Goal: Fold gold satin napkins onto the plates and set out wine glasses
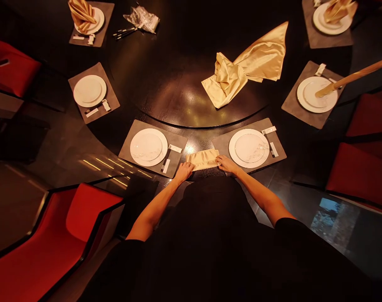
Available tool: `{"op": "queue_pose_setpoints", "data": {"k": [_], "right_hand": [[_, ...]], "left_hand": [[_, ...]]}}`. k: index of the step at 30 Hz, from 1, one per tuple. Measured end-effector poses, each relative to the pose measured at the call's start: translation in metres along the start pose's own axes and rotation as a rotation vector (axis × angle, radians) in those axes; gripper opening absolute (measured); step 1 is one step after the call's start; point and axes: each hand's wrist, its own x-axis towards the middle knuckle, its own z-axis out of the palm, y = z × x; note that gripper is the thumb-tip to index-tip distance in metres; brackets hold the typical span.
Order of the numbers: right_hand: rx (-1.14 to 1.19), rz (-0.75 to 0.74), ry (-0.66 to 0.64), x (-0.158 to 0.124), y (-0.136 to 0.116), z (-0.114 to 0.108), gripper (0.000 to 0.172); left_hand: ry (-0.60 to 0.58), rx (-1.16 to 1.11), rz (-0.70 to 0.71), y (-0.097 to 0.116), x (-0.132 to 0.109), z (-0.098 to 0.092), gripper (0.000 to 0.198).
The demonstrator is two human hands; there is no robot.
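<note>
Pressing folded gold satin napkin [202,159] flat, left hand [184,172] and right hand [227,164] at its ends, fingers open, nothing pinched. Keep pressure even.

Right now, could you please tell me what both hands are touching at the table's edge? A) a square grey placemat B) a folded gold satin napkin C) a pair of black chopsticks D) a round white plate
B: the left hand and the right hand rest on opposite ends of the folded gold satin napkin.
</note>
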Motion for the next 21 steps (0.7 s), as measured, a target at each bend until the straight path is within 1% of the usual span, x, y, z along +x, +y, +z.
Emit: {"op": "queue_pose_setpoints", "data": {"k": [3,6,10,13,17,21], "right_hand": [[-0.019,0.011,-0.013,0.001,-0.002,-0.004,0.032],[-0.008,0.036,-0.009,0.002,-0.005,-0.007,0.033],[0.012,0.055,-0.008,0.003,-0.006,-0.007,0.031],[-0.033,0.074,-0.031,0.002,-0.007,-0.002,0.032],[-0.110,0.067,-0.040,0.000,-0.010,0.006,0.028],[-0.104,0.095,-0.052,0.005,-0.014,0.007,0.026]], "left_hand": [[0.051,-0.026,-0.031,0.001,-0.001,0.002,0.034],[0.089,-0.052,-0.102,0.006,0.000,0.011,0.026],[0.055,-0.110,-0.158,0.012,0.000,0.021,0.031],[0.034,-0.096,-0.192,0.014,-0.001,0.026,0.032],[0.045,-0.069,-0.257,0.021,0.000,0.031,0.030],[0.047,-0.094,-0.277,0.023,0.007,0.031,0.035]]}}
